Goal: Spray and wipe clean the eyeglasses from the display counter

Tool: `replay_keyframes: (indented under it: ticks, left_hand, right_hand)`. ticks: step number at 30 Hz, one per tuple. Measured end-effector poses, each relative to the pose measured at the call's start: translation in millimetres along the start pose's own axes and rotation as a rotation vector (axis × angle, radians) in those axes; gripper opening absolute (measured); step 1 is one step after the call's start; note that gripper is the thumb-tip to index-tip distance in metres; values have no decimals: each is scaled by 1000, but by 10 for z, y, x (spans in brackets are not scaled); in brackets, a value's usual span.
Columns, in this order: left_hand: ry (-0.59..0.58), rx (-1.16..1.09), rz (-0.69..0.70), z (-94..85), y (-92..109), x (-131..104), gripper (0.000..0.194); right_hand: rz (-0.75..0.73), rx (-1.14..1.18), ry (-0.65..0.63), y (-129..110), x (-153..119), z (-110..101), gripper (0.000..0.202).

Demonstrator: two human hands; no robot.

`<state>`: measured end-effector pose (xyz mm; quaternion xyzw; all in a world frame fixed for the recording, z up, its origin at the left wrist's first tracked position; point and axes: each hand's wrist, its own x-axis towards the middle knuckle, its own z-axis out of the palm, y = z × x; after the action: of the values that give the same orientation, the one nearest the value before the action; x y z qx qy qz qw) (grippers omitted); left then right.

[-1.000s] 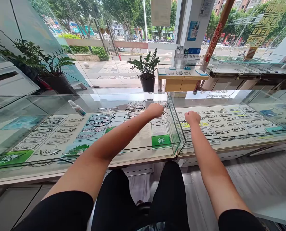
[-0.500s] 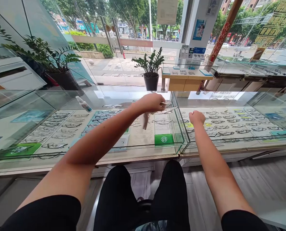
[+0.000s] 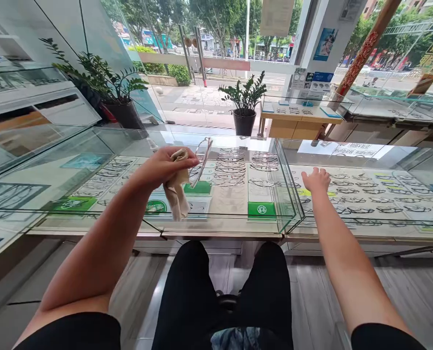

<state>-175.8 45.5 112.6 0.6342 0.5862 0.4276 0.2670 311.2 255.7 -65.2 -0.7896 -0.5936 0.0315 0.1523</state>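
My left hand (image 3: 167, 165) is closed on a beige cloth (image 3: 177, 197) that hangs down below the fingers. A pair of eyeglasses (image 3: 202, 163) sticks up from the same grip, tilted on edge above the glass display case (image 3: 231, 227). My right hand (image 3: 316, 181) has its fingers spread and holds nothing; it is over the neighbouring display case (image 3: 348, 224), and whether it touches the glass I cannot tell. Rows of eyeglass frames (image 3: 230, 167) lie inside the left case, and more eyeglass frames (image 3: 360, 199) lie in the right one.
Behind my left hand the white nozzle of a spray bottle (image 3: 152, 144) shows. A potted plant (image 3: 244, 104) stands beyond the case, and another potted plant (image 3: 123, 104) is at the left. Green cards (image 3: 261, 210) lie in the case. My knees are close to the counter's front edge.
My left hand has moved left with the cloth, and the eyeglasses now stand up clearly from it. My right hand has gone from a fist to spread fingers. The view has turned left.
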Motion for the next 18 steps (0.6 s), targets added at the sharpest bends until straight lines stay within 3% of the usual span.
replay_keyframes:
  ticks: [5,10,13,18]
  left_hand:
    - [217,129,-89,-686,-420,-327,56]
    - [439,132,-153,-1224,-750,-420,54]
    - [499,57,-179,-1327,-1004,-273,58]
    - [525,-98,-159,-1268,-1399,55,66]
  right_hand:
    - [7,-15,4,13,2,-1,76]
    - [14,-15,3,25,11,15,78]
    - [18,-15,4,31,18,19,79]
    - [20,-14,6,44,25,27,80]
